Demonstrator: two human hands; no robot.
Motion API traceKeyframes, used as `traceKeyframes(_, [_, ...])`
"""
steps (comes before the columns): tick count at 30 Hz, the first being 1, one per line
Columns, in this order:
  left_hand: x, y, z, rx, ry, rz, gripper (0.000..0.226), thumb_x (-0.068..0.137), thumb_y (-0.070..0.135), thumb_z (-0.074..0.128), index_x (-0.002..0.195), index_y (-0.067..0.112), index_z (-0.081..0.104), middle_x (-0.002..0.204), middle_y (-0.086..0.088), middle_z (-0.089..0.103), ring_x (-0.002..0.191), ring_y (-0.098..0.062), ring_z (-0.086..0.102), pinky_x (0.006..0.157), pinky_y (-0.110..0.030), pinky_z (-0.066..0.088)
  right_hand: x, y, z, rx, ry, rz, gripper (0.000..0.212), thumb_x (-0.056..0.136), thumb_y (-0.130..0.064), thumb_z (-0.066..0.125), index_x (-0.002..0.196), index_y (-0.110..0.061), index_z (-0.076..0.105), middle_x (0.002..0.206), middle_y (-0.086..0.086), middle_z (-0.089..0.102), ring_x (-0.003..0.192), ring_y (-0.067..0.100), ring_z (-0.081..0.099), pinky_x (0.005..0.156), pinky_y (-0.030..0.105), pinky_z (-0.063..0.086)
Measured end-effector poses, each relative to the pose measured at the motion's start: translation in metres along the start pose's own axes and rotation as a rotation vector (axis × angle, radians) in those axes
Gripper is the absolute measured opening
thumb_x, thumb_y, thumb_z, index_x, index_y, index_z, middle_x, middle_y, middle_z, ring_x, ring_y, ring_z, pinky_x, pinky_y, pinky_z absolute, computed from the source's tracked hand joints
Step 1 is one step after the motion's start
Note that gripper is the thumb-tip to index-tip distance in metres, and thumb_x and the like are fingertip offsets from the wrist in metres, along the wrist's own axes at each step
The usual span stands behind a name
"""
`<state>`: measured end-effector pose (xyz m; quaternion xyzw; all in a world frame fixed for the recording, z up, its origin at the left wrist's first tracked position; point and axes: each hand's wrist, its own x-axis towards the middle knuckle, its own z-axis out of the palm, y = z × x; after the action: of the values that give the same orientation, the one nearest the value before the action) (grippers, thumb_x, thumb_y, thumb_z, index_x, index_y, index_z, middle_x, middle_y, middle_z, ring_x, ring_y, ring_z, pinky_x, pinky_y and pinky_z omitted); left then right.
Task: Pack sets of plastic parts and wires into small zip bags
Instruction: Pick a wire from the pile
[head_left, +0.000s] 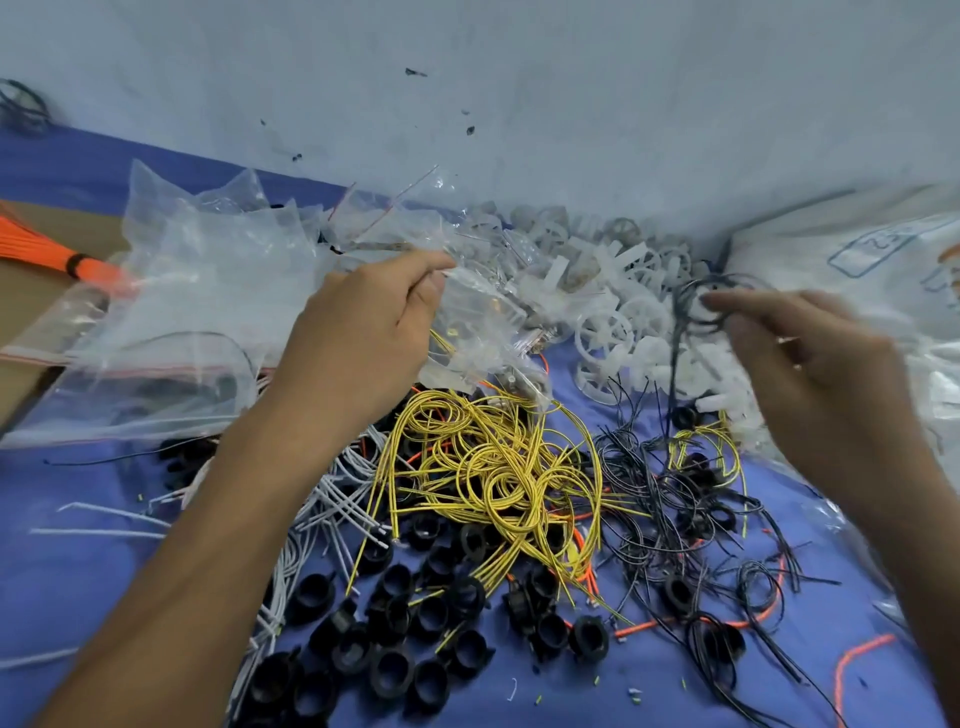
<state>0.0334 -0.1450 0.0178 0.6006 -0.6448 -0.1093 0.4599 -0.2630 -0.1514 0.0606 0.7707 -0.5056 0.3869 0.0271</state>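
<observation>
At the left edge of the tabletop (78, 571) lie large clear bags (171, 291), one holding dark wire, with an orange wire bundle (47, 244) beside them. The left hand (358, 338) grips a small zip bag (483, 332) by its top edge, thumb and curled fingers closed on the plastic; its contents are unclear. Below it, yellow wires (488, 467) and black rings (415, 649) are heaped mid-table. White wheels (618, 322) sit toward the far edge. The right hand (821, 374), blurred, pinches a coiled black wire (696, 306) at its fingertips, above the wheels and apart from the bag.
</observation>
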Motion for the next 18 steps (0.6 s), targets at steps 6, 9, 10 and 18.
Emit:
traceKeyframes(6, [-0.006, 0.009, 0.009, 0.064, -0.115, 0.03, 0.032, 0.103, 0.039, 0.044, 0.131, 0.036, 0.06, 0.072, 0.017, 0.06, 0.077, -0.013, 0.059, 0.075, -0.033, 0.048, -0.022, -0.071, 0.063, 0.58, -0.47, 0.112, 0.02, 0.095, -0.025, 0.06, 0.104, -0.037, 0.074, 0.079, 0.015, 0.067, 0.073, 0.041, 0.059, 0.061, 0.051, 0.05])
traceKeyframes(9, [-0.008, 0.012, 0.008, 0.111, -0.189, 0.038, 0.032, 0.103, 0.04, 0.043, 0.13, 0.038, 0.059, 0.081, 0.015, 0.063, 0.096, -0.019, 0.063, 0.085, -0.038, 0.051, -0.009, -0.081, 0.102, 0.561, -0.511, 0.172, 0.026, 0.096, -0.013, 0.055, 0.093, -0.032, 0.073, 0.069, 0.015, 0.062, 0.062, 0.036, 0.054, 0.055, 0.047, 0.042])
traceKeyframes(10, [-0.008, 0.013, 0.008, 0.148, -0.212, 0.043, 0.032, 0.103, 0.04, 0.042, 0.13, 0.039, 0.059, 0.086, 0.015, 0.065, 0.099, -0.019, 0.063, 0.085, -0.039, 0.051, -0.004, -0.083, 0.112, 0.568, -0.524, 0.209, 0.029, 0.095, -0.01, 0.052, 0.084, -0.029, 0.071, 0.065, 0.011, 0.057, 0.058, 0.029, 0.047, 0.053, 0.044, 0.036])
traceKeyframes(18, [-0.008, 0.017, 0.012, 0.213, -0.215, 0.034, 0.034, 0.103, 0.033, 0.042, 0.133, 0.041, 0.056, 0.123, 0.0, 0.068, 0.112, -0.024, 0.06, 0.093, -0.039, 0.048, 0.027, -0.086, 0.164, 0.114, -0.807, 0.129, 0.037, 0.091, -0.002, 0.061, 0.127, 0.0, 0.056, 0.127, 0.015, 0.061, 0.101, 0.015, 0.053, 0.073, 0.006, 0.034])
